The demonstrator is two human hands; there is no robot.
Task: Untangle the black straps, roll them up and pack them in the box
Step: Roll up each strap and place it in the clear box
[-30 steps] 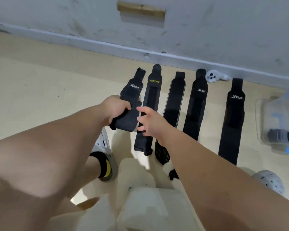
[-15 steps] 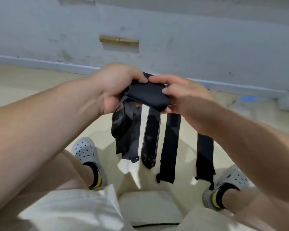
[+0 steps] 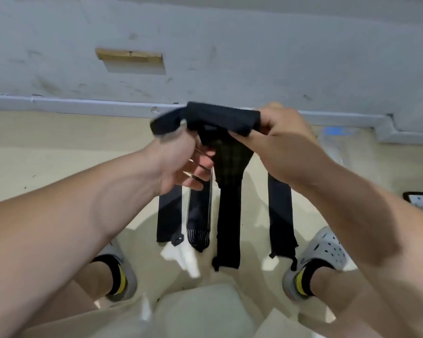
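A black strap (image 3: 220, 118) is held up in front of me, its middle stretched sideways and a tail hanging down between my hands. My left hand (image 3: 181, 162) pinches the strap's left end with thumb and forefinger. Its right part is gripped by my right hand (image 3: 281, 142). Several more black straps lie side by side on the floor below: one (image 3: 169, 215) at the left, a striped one (image 3: 199, 220), a long one (image 3: 228, 228) and one (image 3: 280, 211) at the right. The clear box (image 3: 335, 137) with a blue clip stands behind my right hand, mostly hidden.
A grey wall and its baseboard (image 3: 83, 103) run across just beyond the straps. My feet in grey clogs (image 3: 322, 250) flank the row of straps. A pale seat (image 3: 205, 311) is under me. A small dark device (image 3: 420, 201) lies at the right edge.
The leftmost strap was lifted off the floor by both hands and raised. Since half a second ago my hands have moved apart, stretching it out between them.
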